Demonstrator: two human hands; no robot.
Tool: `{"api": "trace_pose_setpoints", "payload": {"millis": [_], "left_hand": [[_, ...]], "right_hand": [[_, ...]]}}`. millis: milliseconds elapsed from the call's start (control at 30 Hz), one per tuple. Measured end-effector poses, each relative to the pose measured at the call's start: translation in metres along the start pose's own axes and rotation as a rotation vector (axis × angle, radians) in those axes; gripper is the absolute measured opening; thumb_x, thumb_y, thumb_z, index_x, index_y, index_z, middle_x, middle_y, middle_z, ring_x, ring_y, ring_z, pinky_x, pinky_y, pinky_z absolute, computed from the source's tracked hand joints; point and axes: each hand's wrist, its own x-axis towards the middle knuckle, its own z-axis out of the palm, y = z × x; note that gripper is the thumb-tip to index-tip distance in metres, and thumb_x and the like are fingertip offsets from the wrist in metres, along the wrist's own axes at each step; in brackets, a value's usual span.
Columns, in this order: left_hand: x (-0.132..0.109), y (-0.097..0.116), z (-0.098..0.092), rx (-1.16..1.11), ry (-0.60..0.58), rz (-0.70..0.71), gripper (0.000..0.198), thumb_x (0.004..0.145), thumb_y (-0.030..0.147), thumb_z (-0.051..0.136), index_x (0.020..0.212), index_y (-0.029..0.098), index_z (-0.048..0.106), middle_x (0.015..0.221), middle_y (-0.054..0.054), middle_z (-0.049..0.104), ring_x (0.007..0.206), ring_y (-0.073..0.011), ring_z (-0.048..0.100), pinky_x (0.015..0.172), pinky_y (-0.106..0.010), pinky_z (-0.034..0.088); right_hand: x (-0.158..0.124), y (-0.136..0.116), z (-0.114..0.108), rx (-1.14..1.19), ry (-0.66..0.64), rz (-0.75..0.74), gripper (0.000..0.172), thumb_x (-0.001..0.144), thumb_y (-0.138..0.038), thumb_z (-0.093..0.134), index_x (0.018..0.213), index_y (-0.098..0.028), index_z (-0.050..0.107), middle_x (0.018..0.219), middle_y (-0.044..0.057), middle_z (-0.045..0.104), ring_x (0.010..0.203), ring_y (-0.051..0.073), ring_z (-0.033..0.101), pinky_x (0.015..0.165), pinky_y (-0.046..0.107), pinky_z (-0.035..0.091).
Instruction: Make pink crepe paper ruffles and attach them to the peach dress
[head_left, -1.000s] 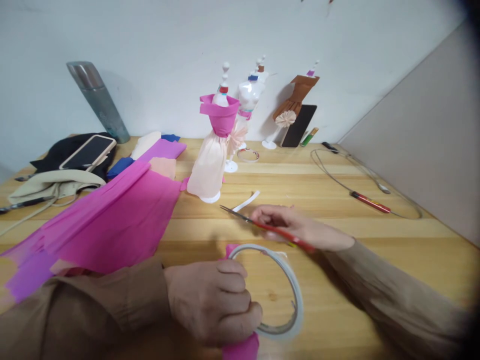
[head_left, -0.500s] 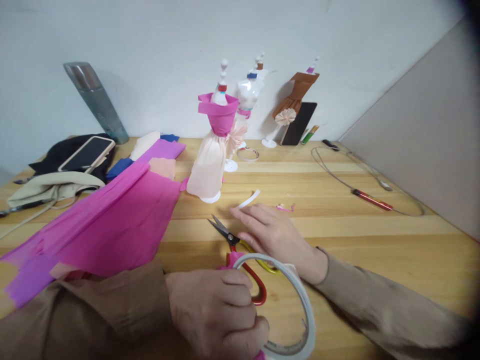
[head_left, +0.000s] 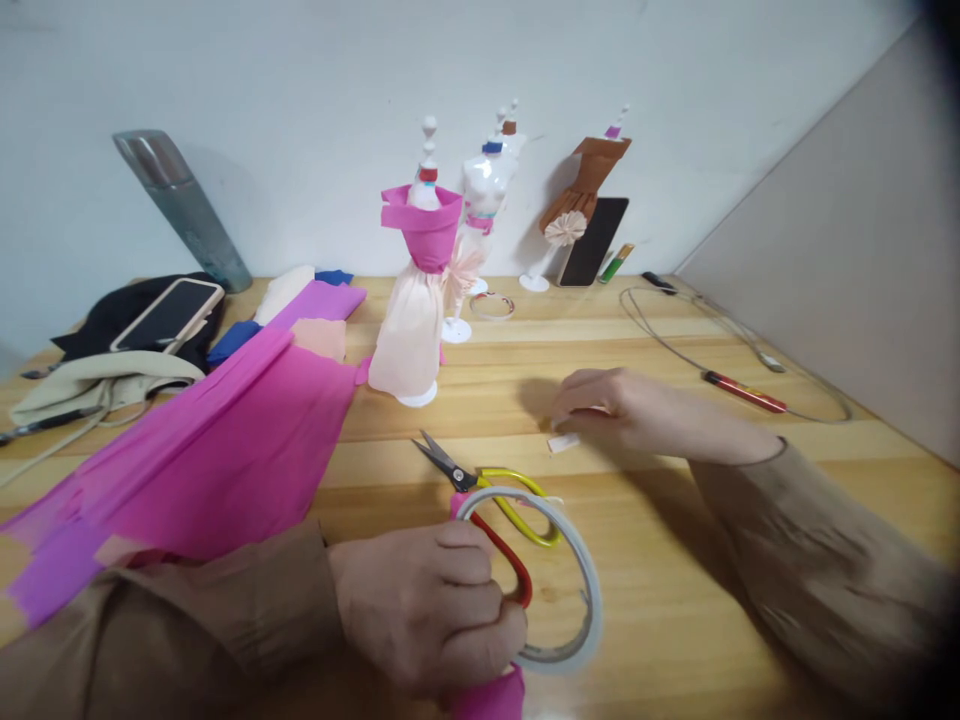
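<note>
– Since half a second ago my right hand (head_left: 622,410) has left the scissors (head_left: 480,485) and gone to their 1 o'clock. They lie alone on the wood now.

– What's the surface like?

– It's a pale wooden table (head_left: 675,560) with planks running across, set against a white wall. A grey partition closes the 3 o'clock side. At 12 o'clock stands a small mannequin (head_left: 416,300) in a pink-and-peach paper dress, with more figures behind it. Pink crepe sheets (head_left: 225,440) spread out at 9 o'clock, and a phone (head_left: 166,313) and a steel flask (head_left: 180,205) sit at 10.

– And the tape?

– The tape ring (head_left: 592,600) is at 6 o'clock, close to me. My left hand (head_left: 427,610) is clenched on its 9 o'clock edge. A pink paper scrap (head_left: 487,695) is squeezed in the same fist and pokes out below.

– How does it look?

– It's wide, thin-walled and whitish. The scissors' red handle loop shows through its opening, and the yellow loop lies at its 12 o'clock rim. The blades are parted and point to 10 o'clock.

– And your right hand?

– Its fingers are drawn together over a small white strip (head_left: 564,441) and touch it. Whether I truly pinch it, I cannot tell. That hand is well apart from the ring, at its 1 o'clock.
</note>
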Motion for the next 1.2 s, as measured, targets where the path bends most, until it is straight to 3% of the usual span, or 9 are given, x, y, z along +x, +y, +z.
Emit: {"api": "trace_pose_setpoints", "payload": {"millis": [133, 200, 467, 567, 700, 833, 967, 1067, 1200], "left_hand": [[0.0, -0.001, -0.001, 0.009, -0.015, -0.054, 0.022, 0.09, 0.014, 0.045, 0.088, 0.002, 0.064, 0.062, -0.004, 0.055, 0.058, -0.0157, 0.046, 0.074, -0.034, 0.05], [-0.001, -0.002, 0.0, 0.017, 0.018, -0.091, 0.018, 0.089, 0.014, 0.048, 0.086, 0.003, 0.062, 0.061, -0.004, 0.054, 0.058, -0.0151, 0.045, 0.072, -0.033, 0.05], [-0.013, -0.005, 0.012, 0.12, 0.07, -0.209, 0.008, 0.089, 0.018, 0.056, 0.091, 0.01, 0.058, 0.067, -0.001, 0.058, 0.063, -0.0124, 0.051, 0.078, -0.031, 0.05], [-0.015, -0.005, 0.015, 0.125, 0.061, -0.21, 0.007, 0.088, 0.019, 0.059, 0.09, 0.012, 0.058, 0.066, 0.0, 0.058, 0.062, -0.0115, 0.05, 0.078, -0.03, 0.05], [-0.012, -0.005, 0.013, 0.119, 0.062, -0.207, 0.009, 0.087, 0.018, 0.06, 0.087, 0.009, 0.059, 0.064, 0.001, 0.056, 0.06, -0.0111, 0.048, 0.08, -0.03, 0.05], [-0.009, -0.005, 0.01, 0.1, 0.041, -0.205, 0.012, 0.09, 0.016, 0.052, 0.085, 0.008, 0.06, 0.063, -0.001, 0.056, 0.059, -0.012, 0.045, 0.081, -0.031, 0.05], [-0.013, -0.006, 0.014, 0.081, 0.012, -0.211, 0.009, 0.089, 0.017, 0.054, 0.086, 0.009, 0.059, 0.064, 0.0, 0.057, 0.059, -0.0111, 0.045, 0.082, -0.03, 0.049], [-0.014, -0.006, 0.016, 0.084, 0.018, -0.22, 0.01, 0.09, 0.018, 0.054, 0.087, 0.009, 0.059, 0.065, 0.0, 0.057, 0.06, -0.011, 0.047, 0.082, -0.03, 0.049], [-0.008, -0.006, 0.01, 0.098, 0.035, -0.211, 0.018, 0.092, 0.015, 0.045, 0.083, 0.009, 0.059, 0.062, -0.001, 0.055, 0.058, -0.0123, 0.043, 0.08, -0.03, 0.049]], "right_hand": [[-0.001, 0.001, 0.002, 0.16, -0.339, 0.162, 0.023, 0.084, -0.023, 0.052, 0.085, -0.014, 0.073, 0.078, 0.005, 0.07, 0.071, 0.017, 0.064, 0.067, 0.028, 0.048], [0.0, 0.005, 0.005, 0.244, -0.428, 0.232, 0.023, 0.082, -0.027, 0.054, 0.086, -0.013, 0.072, 0.075, 0.004, 0.069, 0.069, 0.017, 0.063, 0.065, 0.027, 0.049], [0.0, 0.017, -0.004, 0.145, 0.077, 0.326, 0.035, 0.082, -0.041, 0.052, 0.095, -0.015, 0.07, 0.082, 0.009, 0.073, 0.064, 0.02, 0.063, 0.062, 0.032, 0.049], [-0.001, 0.018, -0.01, -0.026, 0.278, 0.371, 0.034, 0.079, -0.037, 0.052, 0.098, -0.015, 0.07, 0.089, 0.011, 0.073, 0.071, 0.022, 0.066, 0.066, 0.034, 0.05], [-0.004, 0.035, -0.013, -0.297, 0.139, 0.531, 0.035, 0.073, -0.033, 0.058, 0.1, -0.016, 0.07, 0.098, 0.012, 0.072, 0.083, 0.026, 0.067, 0.071, 0.035, 0.048], [-0.005, 0.052, -0.01, -0.344, 0.016, 0.633, 0.021, 0.067, -0.026, 0.061, 0.083, -0.017, 0.071, 0.079, 0.009, 0.072, 0.066, 0.023, 0.065, 0.058, 0.031, 0.044], [0.001, 0.044, -0.002, -0.294, 0.008, 0.566, 0.02, 0.075, -0.027, 0.056, 0.083, -0.019, 0.072, 0.08, 0.006, 0.073, 0.068, 0.02, 0.066, 0.062, 0.029, 0.047], [0.002, 0.033, -0.003, -0.182, 0.035, 0.479, 0.031, 0.081, -0.033, 0.053, 0.103, -0.019, 0.07, 0.092, 0.005, 0.074, 0.076, 0.019, 0.067, 0.067, 0.027, 0.049], [-0.007, 0.044, -0.015, -0.136, 0.166, 0.639, 0.042, 0.083, -0.031, 0.054, 0.121, -0.014, 0.062, 0.093, 0.009, 0.074, 0.063, 0.018, 0.066, 0.059, 0.029, 0.05]]}}
